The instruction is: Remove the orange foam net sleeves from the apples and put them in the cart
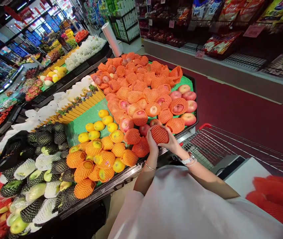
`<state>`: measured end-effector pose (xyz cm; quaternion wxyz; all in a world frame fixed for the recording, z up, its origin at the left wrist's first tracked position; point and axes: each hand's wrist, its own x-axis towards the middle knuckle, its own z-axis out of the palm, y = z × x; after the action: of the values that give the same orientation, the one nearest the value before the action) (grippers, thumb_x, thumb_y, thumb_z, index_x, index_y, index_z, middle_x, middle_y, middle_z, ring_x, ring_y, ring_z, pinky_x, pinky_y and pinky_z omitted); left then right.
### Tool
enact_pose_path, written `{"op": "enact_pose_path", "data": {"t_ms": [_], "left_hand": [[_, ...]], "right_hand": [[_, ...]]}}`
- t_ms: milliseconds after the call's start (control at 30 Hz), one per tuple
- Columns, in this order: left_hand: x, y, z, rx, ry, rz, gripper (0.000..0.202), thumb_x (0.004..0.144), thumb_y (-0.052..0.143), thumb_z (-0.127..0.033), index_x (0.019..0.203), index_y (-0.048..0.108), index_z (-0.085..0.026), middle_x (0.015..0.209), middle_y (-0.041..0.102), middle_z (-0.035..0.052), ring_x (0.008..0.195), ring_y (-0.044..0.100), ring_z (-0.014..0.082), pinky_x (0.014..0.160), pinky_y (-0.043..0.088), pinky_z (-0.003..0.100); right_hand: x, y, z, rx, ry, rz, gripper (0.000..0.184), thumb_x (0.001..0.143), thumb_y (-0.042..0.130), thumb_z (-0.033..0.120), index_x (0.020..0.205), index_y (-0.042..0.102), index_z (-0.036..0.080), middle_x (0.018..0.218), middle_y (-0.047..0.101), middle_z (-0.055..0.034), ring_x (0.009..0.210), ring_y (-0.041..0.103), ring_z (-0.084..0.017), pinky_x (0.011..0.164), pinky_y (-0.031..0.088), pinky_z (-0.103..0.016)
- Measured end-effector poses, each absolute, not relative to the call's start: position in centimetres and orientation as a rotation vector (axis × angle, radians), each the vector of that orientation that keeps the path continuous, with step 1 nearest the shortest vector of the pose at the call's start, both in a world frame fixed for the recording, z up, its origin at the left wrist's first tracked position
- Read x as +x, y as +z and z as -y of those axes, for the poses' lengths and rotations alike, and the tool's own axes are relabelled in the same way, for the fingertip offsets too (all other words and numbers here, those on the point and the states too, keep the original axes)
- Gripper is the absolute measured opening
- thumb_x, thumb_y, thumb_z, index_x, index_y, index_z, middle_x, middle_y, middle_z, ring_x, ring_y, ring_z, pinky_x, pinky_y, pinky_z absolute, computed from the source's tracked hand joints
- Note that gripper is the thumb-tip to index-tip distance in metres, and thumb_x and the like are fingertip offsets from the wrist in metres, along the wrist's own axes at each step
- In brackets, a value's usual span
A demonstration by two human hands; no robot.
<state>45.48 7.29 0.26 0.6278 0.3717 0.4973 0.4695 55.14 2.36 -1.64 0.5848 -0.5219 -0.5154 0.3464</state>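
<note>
An apple in a red foam net [159,134] is held between both my hands, just above the front edge of the fruit display. My left hand [152,142] wraps its left side. From the other side my right hand [172,142] grips it, with a watch on that wrist. Just beyond the hands lie bare red apples [144,129] and a heap of apples in orange-red foam nets [141,86]. Left of my hands, net-wrapped oranges [105,159] fill the front of the display. The netting hides most of the held apple.
A wire shopping cart [231,142] stands close on my right, near a box with red foam nets [276,196]. Pears and green apples in nets [39,179] lie to the left. A plastic bag roll [111,39] rises behind the apples. Snack shelves [221,49] line the far right.
</note>
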Motion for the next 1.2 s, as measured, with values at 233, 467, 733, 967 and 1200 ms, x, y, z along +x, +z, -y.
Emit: {"op": "enact_pose_path", "data": {"t_ms": [233,467,733,967,1200], "left_hand": [[45.6,0.2,-9.0,1.081,1.046,-1.094,0.025,0.097,0.042,-0.021,0.094,0.067,-0.018,0.111,0.068,0.0081,0.116,0.059,0.02,0.114,0.034,0.033],[44.1,0.8,-10.5,1.421,1.126,-1.017,0.026,0.093,0.054,-0.033,0.113,0.068,-0.022,0.132,0.061,0.0082,0.131,0.05,0.0204,0.121,0.026,0.037],[44.5,-1.2,-10.6,1.883,0.651,-0.952,0.04,0.097,0.047,-0.034,0.134,0.055,-0.022,0.145,0.052,0.0114,0.14,0.044,0.0235,0.12,0.029,0.04],[44.7,-1.9,-10.7,2.41,0.274,-1.185,0.037,0.097,0.048,-0.027,0.129,0.054,-0.01,0.132,0.061,0.0173,0.127,0.055,0.0279,0.109,0.043,0.043],[45.5,-1.1,-10.8,2.638,0.178,-1.156,0.044,0.096,0.048,-0.023,0.14,0.051,-0.016,0.137,0.059,0.0128,0.125,0.053,0.0272,0.105,0.045,0.042]], "right_hand": [[56.8,-4.3,-3.5,-1.354,0.726,1.25,0.082,0.07,0.079,0.05,0.134,0.039,0.02,0.134,0.05,-0.0152,0.13,0.049,-0.032,0.115,0.036,-0.054],[58.2,-6.4,-4.9,-1.433,0.657,1.325,0.079,0.072,0.077,0.052,0.134,0.041,0.018,0.133,0.051,-0.0166,0.129,0.049,-0.033,0.116,0.035,-0.055],[59.7,-5.0,-4.8,-1.415,0.622,1.511,0.073,0.077,0.075,0.046,0.137,0.045,0.017,0.133,0.049,-0.0161,0.131,0.047,-0.032,0.115,0.036,-0.054],[59.5,-4.0,-4.2,-1.602,0.657,1.744,0.077,0.084,0.068,0.033,0.152,0.034,0.02,0.151,0.04,-0.0174,0.144,0.038,-0.035,0.113,0.04,-0.051],[57.1,-1.2,-2.0,-1.929,0.492,1.664,0.063,0.089,0.059,0.018,0.15,0.042,0.012,0.155,0.037,-0.0234,0.141,0.042,-0.04,0.108,0.044,-0.055]]}}
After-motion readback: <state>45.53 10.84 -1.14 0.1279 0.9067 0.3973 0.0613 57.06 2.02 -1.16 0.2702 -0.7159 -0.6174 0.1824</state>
